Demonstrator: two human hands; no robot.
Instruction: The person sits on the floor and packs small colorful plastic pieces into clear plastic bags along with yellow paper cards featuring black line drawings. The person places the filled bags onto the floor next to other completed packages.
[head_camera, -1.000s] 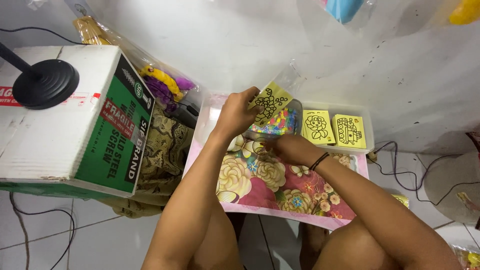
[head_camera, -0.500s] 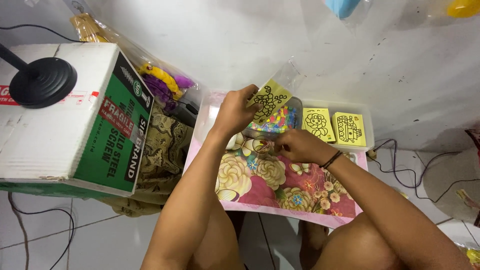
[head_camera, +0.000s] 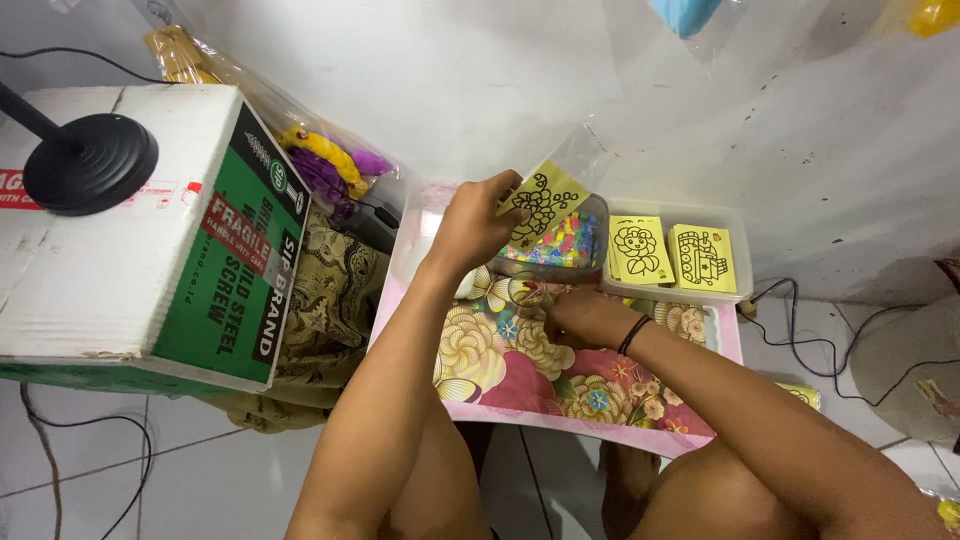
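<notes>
Here, line by line:
Left hand (head_camera: 470, 222): you pinch a yellow card (head_camera: 545, 203) with a black flower outline, lifted and tilted over the bead tub (head_camera: 552, 245), seemingly at the mouth of a clear sleeve (head_camera: 580, 155).
Right hand (head_camera: 578, 315): it rests low on the floral desk (head_camera: 560, 375) beside the tub; whether it grips anything, I cannot tell.
Bead tub: a clear container of mixed coloured beads.
White tray (head_camera: 740, 262): it holds two more yellow outline cards side by side.
Cardboard box (head_camera: 150, 230): it stands left, carrying a black round stand base (head_camera: 90, 162).

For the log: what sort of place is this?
Probably a home floor used for craft packing. A low flowered table stands on floor tiles; the left hand holds a yellow picture card over a tub of colourful beads, beside a cardboard box.
</notes>
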